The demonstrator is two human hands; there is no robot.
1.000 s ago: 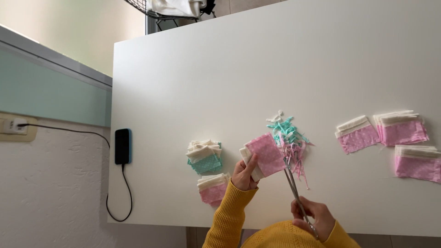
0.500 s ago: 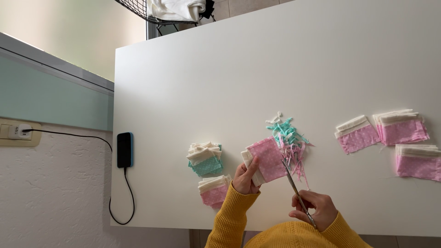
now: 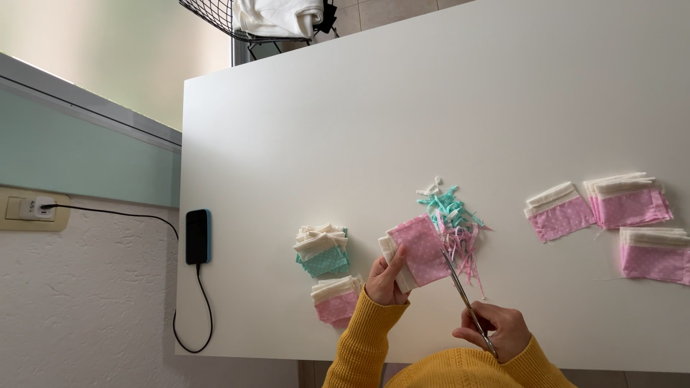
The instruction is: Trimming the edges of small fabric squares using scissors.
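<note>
Risk, reading left to right: the left hand pinches the pink dotted fabric square with a cream band by its near corner, fingers close to the cutting line, so a slip of the cloth could bring the blades onto a fingertip or skew the cut. The square sits raised just above the white rectangular tabletop, beside the heap of teal and pink fabric trimmings. The steel scissors angle up-left, tips at the square's right edge. The right hand, wrist low, is closed round their handles.
</note>
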